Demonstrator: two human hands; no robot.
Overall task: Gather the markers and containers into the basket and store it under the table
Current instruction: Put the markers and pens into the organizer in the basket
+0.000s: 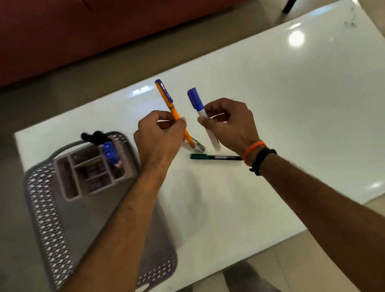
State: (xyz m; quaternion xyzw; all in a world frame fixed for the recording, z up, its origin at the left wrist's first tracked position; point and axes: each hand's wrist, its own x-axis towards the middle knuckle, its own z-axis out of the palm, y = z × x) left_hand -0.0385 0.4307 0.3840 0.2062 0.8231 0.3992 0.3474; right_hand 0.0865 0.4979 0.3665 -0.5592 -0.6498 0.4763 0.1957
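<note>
- A grey perforated basket sits on the left end of the white table; in it stands a compartmented organiser with blue-capped markers at its far corner.
- The left hand pinches an orange pen, blue cap pointing away.
- Metal clippers lie just beneath it.
- The right hand pinches a white marker, blue cap up.
- A green marker lies flat on the table below both hands.

A glossy white rectangular table carries a grey perforated plastic basket at its left end, overhanging the edge. Near the middle lies a slim green marker with a black end, flat on the surface. Just beside it rests a small metal object, possibly a clip or nail clipper, partly hidden.
</note>
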